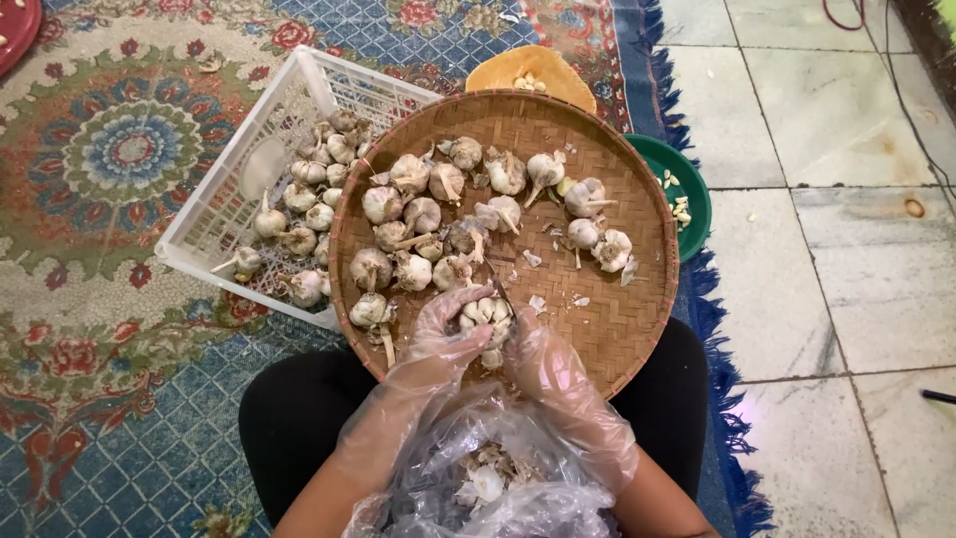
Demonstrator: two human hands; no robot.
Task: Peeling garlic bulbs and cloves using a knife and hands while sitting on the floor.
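view from the head camera, looking down at our lap. our left hand and right hand, both in loose clear plastic gloves, close together around one papery white garlic bulb at the near edge of the round woven bamboo tray. the left fingers curl over the bulb's left side; the right hand holds its right side and appears to pinch a thin dark blade or stalk that rises from the bulb, though we cannot tell which it is. we judge the bulb light and firm at the core, with a dry, brittle skin that flakes and cloves that part under pressure; the gloves likely make it slippery, so a grip across the widest part, with thumbs at the seams between cloves, should serve best. more whole garlic bulbs lie across the far half of the tray, with scraps of skin toward its right edge. a crumpled clear plastic bag on our lap, just below the tray's near rim, holds peelings and pale pieces. beyond the tray's left edge a white plastic lattice crate carries further bulbs; at its far and right edges sit a yellow dish and a green plastic bowl with loose cloves. all rest on a patterned carpet.
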